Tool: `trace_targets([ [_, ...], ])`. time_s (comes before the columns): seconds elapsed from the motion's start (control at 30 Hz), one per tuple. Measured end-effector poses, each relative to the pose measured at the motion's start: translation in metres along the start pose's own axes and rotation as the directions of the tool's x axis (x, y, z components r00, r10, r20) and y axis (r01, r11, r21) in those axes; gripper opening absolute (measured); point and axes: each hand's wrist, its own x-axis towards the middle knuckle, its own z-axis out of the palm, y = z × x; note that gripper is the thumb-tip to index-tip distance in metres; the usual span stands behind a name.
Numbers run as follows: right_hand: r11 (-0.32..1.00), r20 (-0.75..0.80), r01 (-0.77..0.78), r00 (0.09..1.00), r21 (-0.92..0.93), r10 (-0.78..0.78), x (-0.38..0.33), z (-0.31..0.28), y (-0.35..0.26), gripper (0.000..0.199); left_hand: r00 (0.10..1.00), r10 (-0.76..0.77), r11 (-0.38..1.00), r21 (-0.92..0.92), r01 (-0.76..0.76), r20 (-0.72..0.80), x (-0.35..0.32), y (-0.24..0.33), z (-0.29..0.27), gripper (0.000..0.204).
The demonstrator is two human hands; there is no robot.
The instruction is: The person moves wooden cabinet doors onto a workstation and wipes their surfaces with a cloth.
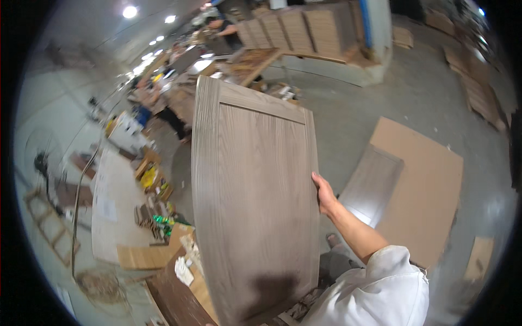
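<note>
A grey-brown wood-grain cabinet door (261, 185) with a raised frame stands tilted up in front of me, filling the middle of the view. On its right edge is my right hand (324, 194), the thumb on the front face and the other fingers hidden behind. My left hand is out of sight. A similar door (375, 176) lies flat to the right of my hand, on a brown cardboard sheet (429, 185) at floor level.
Workbench clutter, with a white crumpled paper (184, 271), lies to the left of the door. Tall stacks of panels (326, 32) stand at the back. One person (225, 32) is near them; another person (155, 100) is at the far left. More flat boards (481, 100) lie far right.
</note>
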Motion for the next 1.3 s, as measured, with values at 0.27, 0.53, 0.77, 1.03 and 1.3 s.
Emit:
trace_targets([
  [0.27, 0.954, -0.490, -0.019, 0.861, -0.300, -0.137, 0.004, -0.192, -0.091, 0.072, 0.896, -0.387, 0.484, 0.875, -0.004, 0.218, 0.093, -0.015, 0.256, 0.061],
  [0.53, 0.942, -0.688, -0.050, 0.697, -0.331, -0.204, -0.100, -0.354, 0.050, 0.066, 0.839, -0.351, 0.625, 0.771, -0.121, 0.416, 0.203, -0.156, 0.471, 0.042],
  [0.77, 0.957, -0.951, -0.259, 0.304, -0.133, -0.050, -0.059, -0.432, 0.029, 0.061, 0.688, -0.674, 0.413, 0.910, 0.047, 0.270, 0.285, -0.315, 0.598, 0.051],
  [1.03, 0.966, -0.990, -0.233, 0.106, -0.111, -0.088, 0.012, -0.602, 0.022, 0.057, 0.592, -0.774, 0.214, 0.973, -0.087, 0.223, 0.350, -0.538, 0.721, 0.066],
  [1.3, 0.984, -0.985, -0.142, 0.151, -0.109, -0.087, 0.052, -0.684, 0.049, 0.059, 0.541, -0.821, 0.174, 0.983, -0.067, 0.182, 0.395, -0.617, 0.759, 0.068],
])
